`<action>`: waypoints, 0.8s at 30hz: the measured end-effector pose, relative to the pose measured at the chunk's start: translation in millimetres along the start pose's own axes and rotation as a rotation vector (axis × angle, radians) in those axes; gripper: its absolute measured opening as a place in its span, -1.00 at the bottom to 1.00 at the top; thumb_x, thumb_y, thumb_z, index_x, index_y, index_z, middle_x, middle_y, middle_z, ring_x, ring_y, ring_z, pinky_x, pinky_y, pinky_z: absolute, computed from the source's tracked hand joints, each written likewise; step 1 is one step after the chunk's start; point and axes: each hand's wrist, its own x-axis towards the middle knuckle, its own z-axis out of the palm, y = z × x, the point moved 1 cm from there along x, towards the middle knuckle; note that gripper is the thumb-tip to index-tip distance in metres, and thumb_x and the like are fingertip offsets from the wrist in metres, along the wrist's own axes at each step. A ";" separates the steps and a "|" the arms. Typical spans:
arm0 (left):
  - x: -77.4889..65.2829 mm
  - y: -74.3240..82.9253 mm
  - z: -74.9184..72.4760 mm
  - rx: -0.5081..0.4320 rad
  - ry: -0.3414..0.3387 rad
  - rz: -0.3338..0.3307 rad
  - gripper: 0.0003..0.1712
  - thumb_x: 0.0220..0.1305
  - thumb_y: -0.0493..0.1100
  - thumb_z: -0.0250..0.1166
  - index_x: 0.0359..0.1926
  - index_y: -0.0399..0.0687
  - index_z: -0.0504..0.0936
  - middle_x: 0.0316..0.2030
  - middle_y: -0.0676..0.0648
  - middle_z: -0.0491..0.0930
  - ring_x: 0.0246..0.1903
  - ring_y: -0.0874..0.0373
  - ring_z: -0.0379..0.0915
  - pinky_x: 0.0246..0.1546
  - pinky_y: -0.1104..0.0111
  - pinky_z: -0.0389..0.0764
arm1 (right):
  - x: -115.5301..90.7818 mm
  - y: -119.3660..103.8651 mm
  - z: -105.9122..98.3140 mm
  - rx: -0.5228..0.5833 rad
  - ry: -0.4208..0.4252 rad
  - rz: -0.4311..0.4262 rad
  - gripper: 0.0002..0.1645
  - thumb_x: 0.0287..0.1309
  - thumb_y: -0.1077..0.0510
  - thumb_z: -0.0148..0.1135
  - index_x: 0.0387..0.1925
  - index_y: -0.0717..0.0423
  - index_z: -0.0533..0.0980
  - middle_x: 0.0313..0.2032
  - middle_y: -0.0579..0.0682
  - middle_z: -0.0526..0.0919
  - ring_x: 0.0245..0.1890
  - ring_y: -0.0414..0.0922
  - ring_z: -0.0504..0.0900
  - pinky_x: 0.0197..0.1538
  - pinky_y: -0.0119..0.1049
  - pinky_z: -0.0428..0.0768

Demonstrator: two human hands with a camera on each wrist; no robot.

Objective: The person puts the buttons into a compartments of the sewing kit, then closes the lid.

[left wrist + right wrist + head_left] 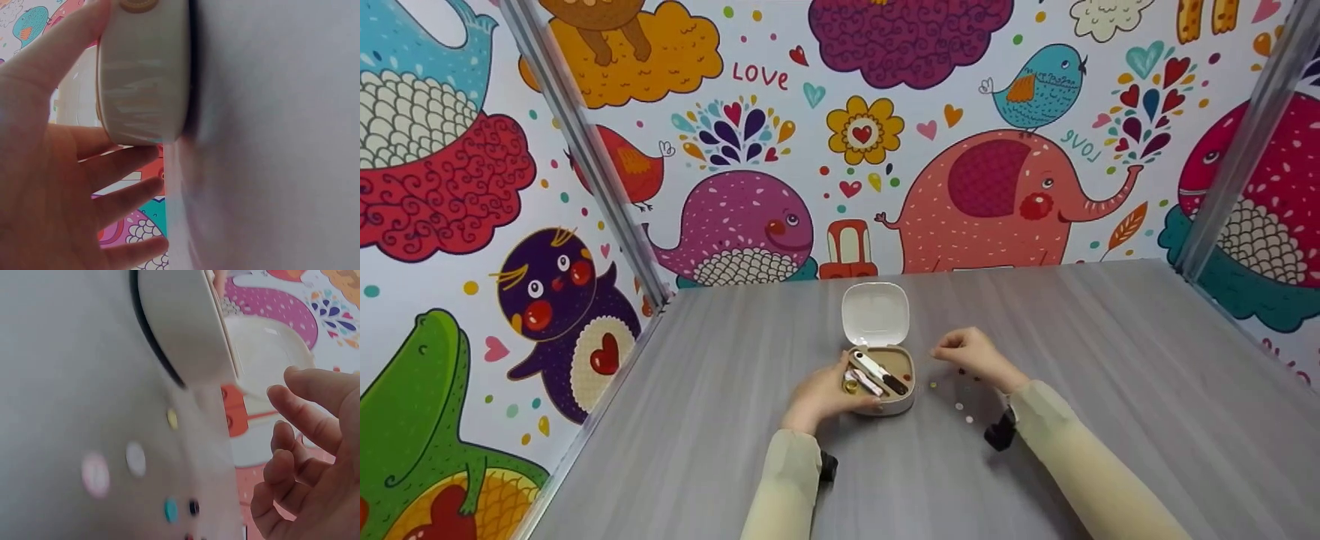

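The left hand comes in from the near left and grips the open white case, its thumb along the near wall and its fingers reaching to the left side. The right hand is raised above the bench, just right of the case; its fingers are loosely bent, the thumb and forefinger tips close together, and nothing shows between them, so it appears released. Both forearms wear cream sleeves and angle inward.

The case sits mid-bench with its lid standing up at the far side. Only the head view shows the contents: a white tool with a dark brown end, a pink-and-white piece, a gold-coloured ring-shaped piece and a small red disc at the right.

The left wrist view adds a tan tab on the near wall, and shows the lower fingers spread apart beside the case.

The right wrist view makes the button-like discs on the bench easier to tell apart: a yellow disc nearest the case, a white disc beside a pink disc, and a teal disc next to a black disc, somewhat blurred.
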 end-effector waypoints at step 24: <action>-1.7 0.0 -2.1 -0.022 -0.015 0.015 0.32 -0.15 0.37 0.47 0.45 -0.29 0.12 0.24 -0.32 0.41 0.13 -0.20 0.42 0.11 0.02 0.42 | -35.0 56.0 -47.9 -0.017 0.028 0.135 -0.84 0.01 0.39 0.31 -0.32 0.44 0.65 -0.38 0.12 0.71 -0.46 -0.24 0.48 -0.39 -0.43 0.46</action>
